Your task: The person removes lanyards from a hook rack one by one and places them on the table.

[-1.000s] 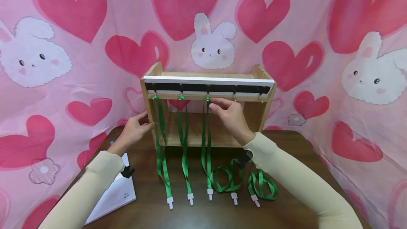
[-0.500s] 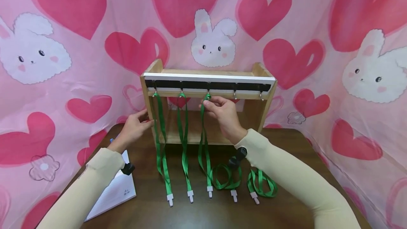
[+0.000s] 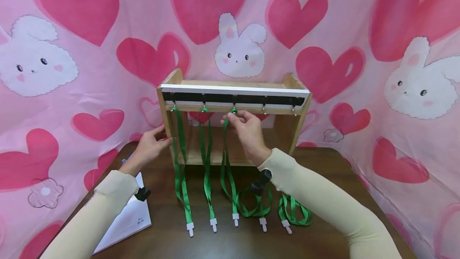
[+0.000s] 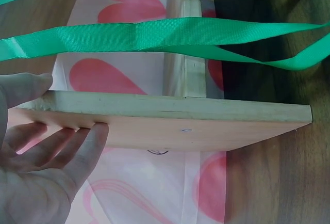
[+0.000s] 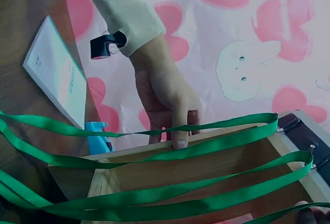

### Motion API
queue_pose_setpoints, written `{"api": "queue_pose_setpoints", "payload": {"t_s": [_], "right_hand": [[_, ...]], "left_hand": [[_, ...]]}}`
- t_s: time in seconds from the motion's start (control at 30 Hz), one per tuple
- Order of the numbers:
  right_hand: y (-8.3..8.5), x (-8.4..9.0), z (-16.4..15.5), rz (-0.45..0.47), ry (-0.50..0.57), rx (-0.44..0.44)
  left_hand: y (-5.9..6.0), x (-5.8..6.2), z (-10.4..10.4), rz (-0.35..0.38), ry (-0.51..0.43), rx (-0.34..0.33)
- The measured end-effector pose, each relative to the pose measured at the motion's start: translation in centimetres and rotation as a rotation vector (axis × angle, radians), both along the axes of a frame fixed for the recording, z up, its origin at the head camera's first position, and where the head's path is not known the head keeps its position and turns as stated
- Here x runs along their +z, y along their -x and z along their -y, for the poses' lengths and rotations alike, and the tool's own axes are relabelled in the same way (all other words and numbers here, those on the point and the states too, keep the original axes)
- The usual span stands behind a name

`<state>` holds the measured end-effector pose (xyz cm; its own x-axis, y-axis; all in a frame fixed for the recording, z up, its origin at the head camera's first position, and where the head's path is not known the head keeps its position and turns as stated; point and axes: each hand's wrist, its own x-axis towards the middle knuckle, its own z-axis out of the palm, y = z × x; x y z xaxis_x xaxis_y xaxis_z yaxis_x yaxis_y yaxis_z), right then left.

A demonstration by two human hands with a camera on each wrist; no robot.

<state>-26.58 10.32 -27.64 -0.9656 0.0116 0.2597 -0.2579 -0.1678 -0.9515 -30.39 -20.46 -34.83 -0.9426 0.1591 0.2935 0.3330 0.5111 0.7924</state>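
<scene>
My right hand (image 3: pixel 249 131) pinches a green lanyard (image 3: pixel 225 143) just below the third hook from the left on a wooden rack (image 3: pixel 230 86). The lanyard's strap hangs down to a white clip (image 3: pixel 235 217) on the table. My left hand (image 3: pixel 150 146) grips the rack's left side board (image 4: pixel 165 105), its thumb on the front edge and its fingers on the outer face in the left wrist view. Two more green lanyards, one on the left (image 3: pixel 181 135) and one beside it (image 3: pixel 206 159), hang from the first two hooks. In the right wrist view only my right fingertips (image 5: pixel 309 213) show.
Two coiled green lanyards (image 3: pixel 254 207) (image 3: pixel 294 213) lie on the dark table (image 3: pixel 161 247) at right, below my right forearm. The two right hooks (image 3: pixel 264 109) carry nothing. A white notebook (image 3: pixel 125 223) lies under my left forearm. A pink curtain (image 3: pixel 201 63) stands behind.
My right hand has shifted slightly left, drawing the third lanyard's strap left below its hook. My left hand stays on the side board.
</scene>
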Motion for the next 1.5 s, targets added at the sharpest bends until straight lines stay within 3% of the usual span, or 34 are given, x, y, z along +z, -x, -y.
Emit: {"api": "queue_pose_setpoints", "payload": {"t_s": [0.23,0.47,0.8,1.07,1.33,1.5], "right_hand": [[-0.1,-0.1,-0.2,0.019,-0.044,-0.032],[0.1,0.0,-0.7,0.049,0.036,-0.005],[0.7,0.2,-1.3,0.017,0.044,0.019],[0.1,0.1,-1.6,0.02,-0.009,0.057],[-0.6,-0.3,-1.9,-0.043,-0.08,0.064],[-1.3,-0.5,-2.0,-0.068,-0.064,0.097]], "left_hand": [[-0.3,0.2,0.3,0.012,0.012,-0.01],[-0.3,0.1,0.2,0.023,0.025,0.001],[-0.1,0.4,0.0,0.019,0.02,0.01],[-0.1,0.1,0.1,0.021,0.006,0.004],[-0.1,0.1,0.1,0.024,0.021,0.009],[-0.1,0.2,0.1,0.029,0.028,0.015]]}}
